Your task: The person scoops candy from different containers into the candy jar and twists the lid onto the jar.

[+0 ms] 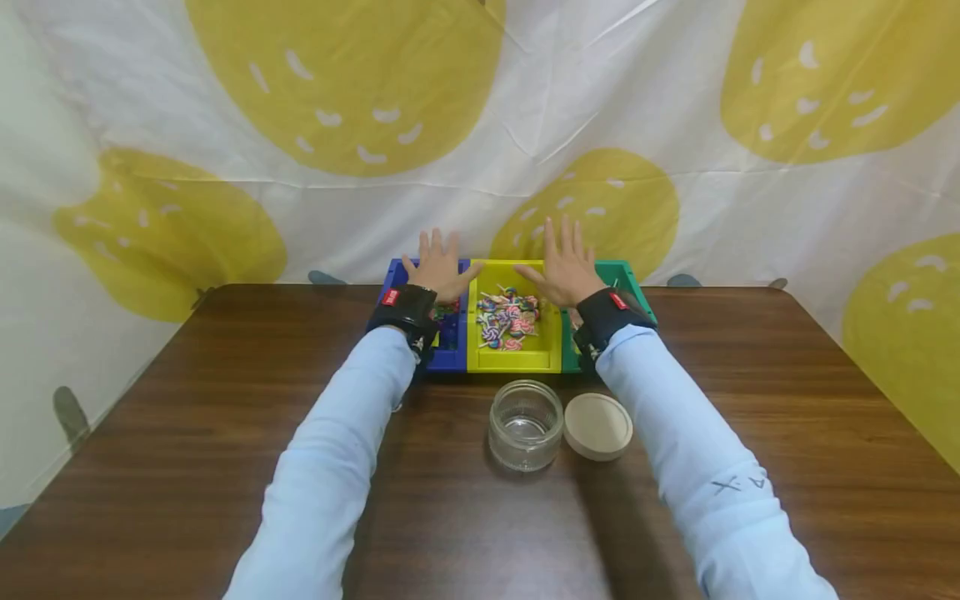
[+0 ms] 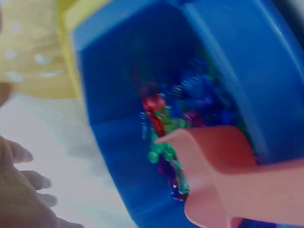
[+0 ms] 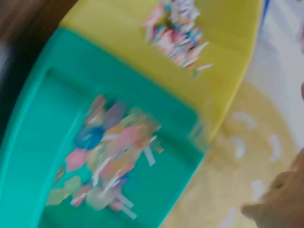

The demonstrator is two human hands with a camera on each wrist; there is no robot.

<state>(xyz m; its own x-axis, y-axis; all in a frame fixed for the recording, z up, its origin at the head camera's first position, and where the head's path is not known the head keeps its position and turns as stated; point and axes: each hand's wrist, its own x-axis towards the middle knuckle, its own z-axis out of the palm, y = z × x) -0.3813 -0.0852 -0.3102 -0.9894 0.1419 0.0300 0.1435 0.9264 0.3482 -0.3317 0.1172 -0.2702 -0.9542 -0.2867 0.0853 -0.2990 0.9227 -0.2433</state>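
Observation:
My left hand (image 1: 438, 273), fingers spread and straight, is over the blue bin (image 1: 453, 357) and holds nothing. In the left wrist view, that bin has shiny see-through coloured pieces (image 2: 164, 123) and a pink scoop (image 2: 223, 180) in it. With fingers likewise spread, my right hand (image 1: 567, 273) hovers around the yellow bin (image 1: 517, 360) and the green bin (image 1: 628, 279), also holding nothing. Small swirl lollipop pieces (image 1: 508, 319) lie in the yellow bin. The right wrist view shows blurred translucent lollipop-shaped pieces (image 3: 121, 152) in the green bin. Whether either hand touches a bin, I cannot tell.
A ribbed clear glass jar (image 1: 525, 429) stands uncovered in front of the yellow bin. Beside it on the right lies a round off-white lid (image 1: 597, 425). Under everything is a dark wooden table (image 1: 225, 467); a white cloth with yellow fruit shapes (image 1: 345, 83) hangs behind.

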